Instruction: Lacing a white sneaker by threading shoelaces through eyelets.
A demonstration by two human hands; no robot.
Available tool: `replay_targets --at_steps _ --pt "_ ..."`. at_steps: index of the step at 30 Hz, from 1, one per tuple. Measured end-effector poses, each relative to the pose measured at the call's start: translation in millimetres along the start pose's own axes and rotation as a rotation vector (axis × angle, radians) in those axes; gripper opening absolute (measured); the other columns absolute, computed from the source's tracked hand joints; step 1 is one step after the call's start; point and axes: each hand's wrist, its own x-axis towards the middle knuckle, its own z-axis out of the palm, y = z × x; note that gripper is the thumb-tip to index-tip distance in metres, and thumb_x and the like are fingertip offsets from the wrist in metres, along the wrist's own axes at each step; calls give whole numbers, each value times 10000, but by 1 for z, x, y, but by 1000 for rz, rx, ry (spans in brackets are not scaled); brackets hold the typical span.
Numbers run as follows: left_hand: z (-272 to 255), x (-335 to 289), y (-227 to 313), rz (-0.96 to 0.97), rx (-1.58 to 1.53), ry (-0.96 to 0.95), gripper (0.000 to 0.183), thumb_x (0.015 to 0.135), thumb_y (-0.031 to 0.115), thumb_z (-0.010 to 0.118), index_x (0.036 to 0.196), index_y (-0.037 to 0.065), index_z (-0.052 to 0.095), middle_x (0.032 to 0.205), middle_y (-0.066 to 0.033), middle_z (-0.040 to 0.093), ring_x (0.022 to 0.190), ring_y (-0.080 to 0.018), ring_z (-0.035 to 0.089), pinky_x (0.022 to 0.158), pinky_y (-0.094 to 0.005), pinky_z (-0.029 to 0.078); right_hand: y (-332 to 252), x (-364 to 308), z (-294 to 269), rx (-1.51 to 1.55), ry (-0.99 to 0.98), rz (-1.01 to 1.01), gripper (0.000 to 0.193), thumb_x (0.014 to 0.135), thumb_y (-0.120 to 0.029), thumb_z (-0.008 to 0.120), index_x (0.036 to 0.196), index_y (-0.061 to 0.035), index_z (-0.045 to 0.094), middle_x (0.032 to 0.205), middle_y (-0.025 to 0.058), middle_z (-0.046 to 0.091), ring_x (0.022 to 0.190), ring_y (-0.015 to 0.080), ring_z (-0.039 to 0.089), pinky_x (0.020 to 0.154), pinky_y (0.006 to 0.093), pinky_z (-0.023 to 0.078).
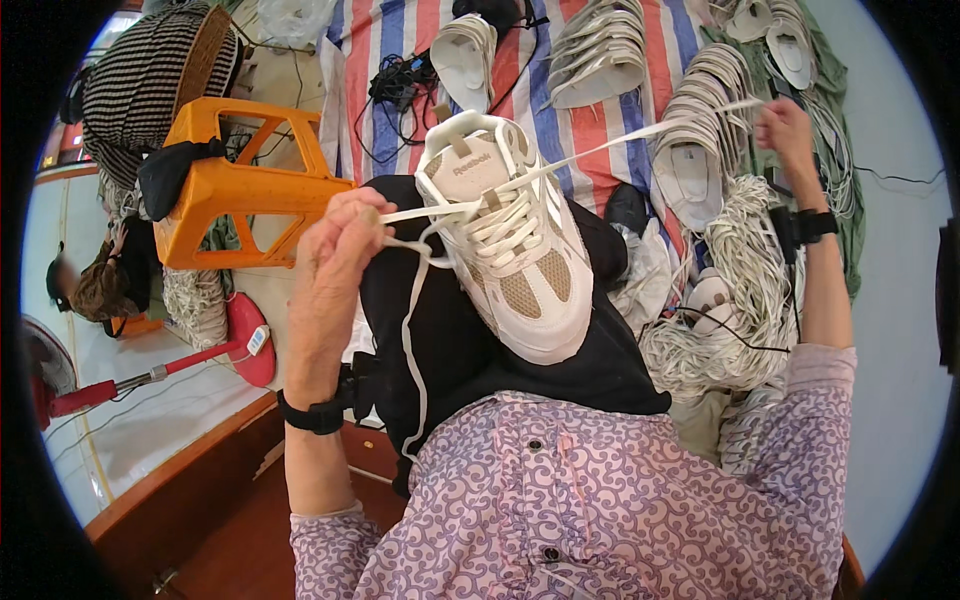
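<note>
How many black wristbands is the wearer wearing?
2: one wristband at the wrist of the left hand, the other wristband at that of the right hand. Sleeves could hide more.

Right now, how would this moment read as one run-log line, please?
left hand: pinching white lace | right hand: raised, holding opposite lace strand, taut | shoe: on black-clad lap, toe toward patterned shirt

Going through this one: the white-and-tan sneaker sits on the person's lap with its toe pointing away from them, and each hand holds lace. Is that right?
Not quite. The head view shows the sneaker's toe pointing toward the person. The rest stands: it sits on the lap, and the left hand and right hand each hold lace.
</note>
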Motion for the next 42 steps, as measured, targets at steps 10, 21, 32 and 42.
replay_targets --at_steps 10,21,32,42 --pt "-66 -14 5 4 -418 90 218 976 237 618 1014 25 650 1275 -117 601 1176 -195 554 1027 -415 427 102 42 -177 574 162 113 222 977 33 498 1119 204 489 1136 285 625 1012 294 672 890 367 592" --pt "-168 -71 53 104 -527 487 204 984 153 602 1038 -41 569 1111 -129 614 1040 -185 567 969 -414 436 115 51 -156 862 -180 255 77 1016 -42 495 1001 20 539 758 2 489 585 83 423 547 217 382" --pt "-303 -142 34 200 -1063 391 245 1003 38 532 1209 -89 489 803 -59 533 768 -135 530 691 -284 463 79 1 -46 716 -296 522 59 974 -151 601 942 -102 602 720 -8 583 461 57 364 429 231 275" --pt "-345 -214 75 360 -1162 475 291 988 1 529 1257 -99 487 972 -122 577 846 -188 561 730 -295 499 -37 -108 89 41 -480 109 228 948 -289 676 1005 -70 656 705 -38 556 533 23 441 436 191 307"
